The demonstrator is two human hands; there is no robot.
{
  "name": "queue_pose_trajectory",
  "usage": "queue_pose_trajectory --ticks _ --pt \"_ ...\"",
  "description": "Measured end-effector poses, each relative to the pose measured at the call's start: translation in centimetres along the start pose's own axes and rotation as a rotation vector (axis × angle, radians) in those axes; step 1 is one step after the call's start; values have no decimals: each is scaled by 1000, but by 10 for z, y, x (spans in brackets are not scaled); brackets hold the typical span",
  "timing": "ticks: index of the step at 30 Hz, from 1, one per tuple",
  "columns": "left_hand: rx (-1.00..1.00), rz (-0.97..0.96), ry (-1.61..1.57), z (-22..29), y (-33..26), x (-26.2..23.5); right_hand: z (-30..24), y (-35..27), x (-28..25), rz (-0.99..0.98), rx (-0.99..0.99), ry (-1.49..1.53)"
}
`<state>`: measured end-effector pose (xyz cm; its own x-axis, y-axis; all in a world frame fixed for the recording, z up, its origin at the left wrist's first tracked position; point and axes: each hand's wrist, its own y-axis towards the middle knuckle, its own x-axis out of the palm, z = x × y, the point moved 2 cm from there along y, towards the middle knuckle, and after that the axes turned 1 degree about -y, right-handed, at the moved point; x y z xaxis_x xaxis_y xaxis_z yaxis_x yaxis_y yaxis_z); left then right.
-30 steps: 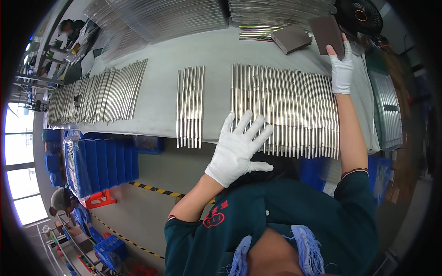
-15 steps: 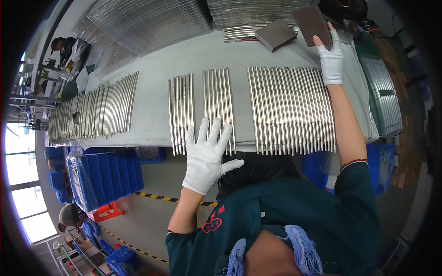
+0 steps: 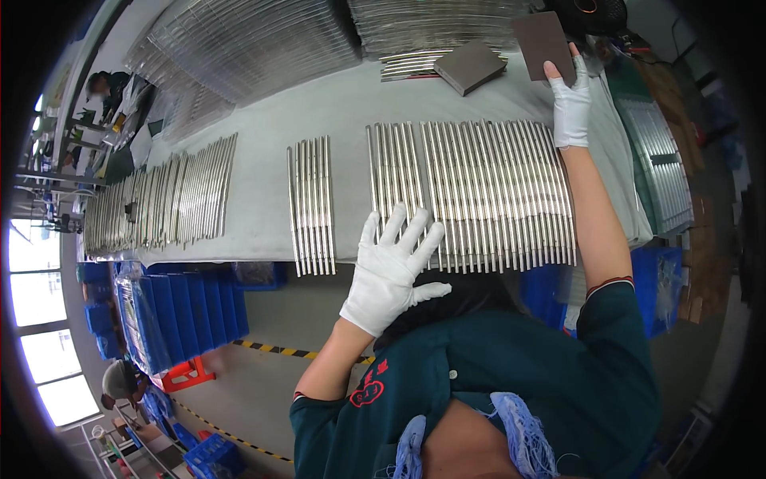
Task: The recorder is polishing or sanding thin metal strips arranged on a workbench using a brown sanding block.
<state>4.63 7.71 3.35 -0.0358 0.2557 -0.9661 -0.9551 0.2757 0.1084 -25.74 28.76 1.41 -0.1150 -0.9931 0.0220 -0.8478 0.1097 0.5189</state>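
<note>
Reaching apart, the hands (image 3: pixel 388 274) (image 3: pixel 570 110) splay over rods (image 3: pixel 397 169), grip block (image 3: pixel 542 46).

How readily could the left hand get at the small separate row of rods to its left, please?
Probably yes: the left hand lies over neighbouring rods, with only pale cloth between those and the small row.

Two hands (image 3: pixel 387 271) (image 3: pixel 571 112); two brown blocks (image 3: pixel 471 67) (image 3: pixel 541 44); at least four groups of silver rods (image 3: pixel 496 191); one black fan (image 3: pixel 608 16).
</note>
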Motion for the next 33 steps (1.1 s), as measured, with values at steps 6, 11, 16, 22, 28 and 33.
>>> queue_pose_trajectory --ticks 6,11,16,22,28,33 --pt "-194 -12 156 -18 -24 -14 2 1 -4 61 79 91" --pt "-115 -18 163 -10 -8 -12 10 4 -6 32 61 98" --pt "5 -95 30 21 25 -3 11 4 -4 38 31 80" --pt "129 -75 -57 31 36 10 15 6 -8 36 34 139" --pt "-6 -80 23 12 11 -3 11 6 -6 26 62 145" --pt "-155 -58 128 -5 -10 -10 9 4 -6 17 54 112"
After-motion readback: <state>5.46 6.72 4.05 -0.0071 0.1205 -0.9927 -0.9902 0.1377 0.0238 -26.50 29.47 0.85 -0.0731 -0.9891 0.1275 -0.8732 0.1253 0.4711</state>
